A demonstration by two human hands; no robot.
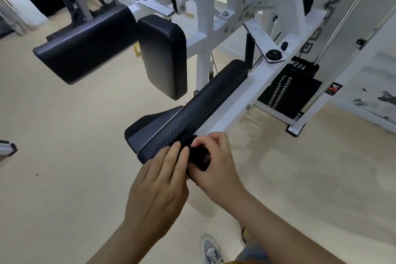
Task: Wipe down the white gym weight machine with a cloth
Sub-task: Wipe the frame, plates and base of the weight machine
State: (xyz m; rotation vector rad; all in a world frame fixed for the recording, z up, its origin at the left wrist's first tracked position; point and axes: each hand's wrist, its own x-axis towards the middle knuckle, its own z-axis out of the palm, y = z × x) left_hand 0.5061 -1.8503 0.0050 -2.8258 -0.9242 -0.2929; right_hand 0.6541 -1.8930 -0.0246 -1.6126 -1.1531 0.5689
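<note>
Closest to the camera, a grey sneaker (211,251) stands on the beige floor (64,135), below the near arm pad (192,111). Both hands meet at that pad's near end. The left hand (158,180) has its fingers (171,156) nearly straight and close together, the tips lying on the pad's end corner and touching the black cloth (198,156). The right hand (216,161) has its fingers curled round the bunched cloth, gripping it against the pad's end, just beside the white beam of the gym weight machine (233,96) that runs along the pad's right edge. How much of the cloth is tucked inside the palm cannot be told.

The pad is black with a woven texture and slants away up to the right. Left of it and lower sits a black seat (150,126). Beyond the pad an upright black back pad (165,55) hangs from the white frame, and farther left of it is a second arm pad (85,43). Right of the near pad, behind the beam, stands the weight stack (287,94), and past it a pale wall with flaked paint (375,96).
</note>
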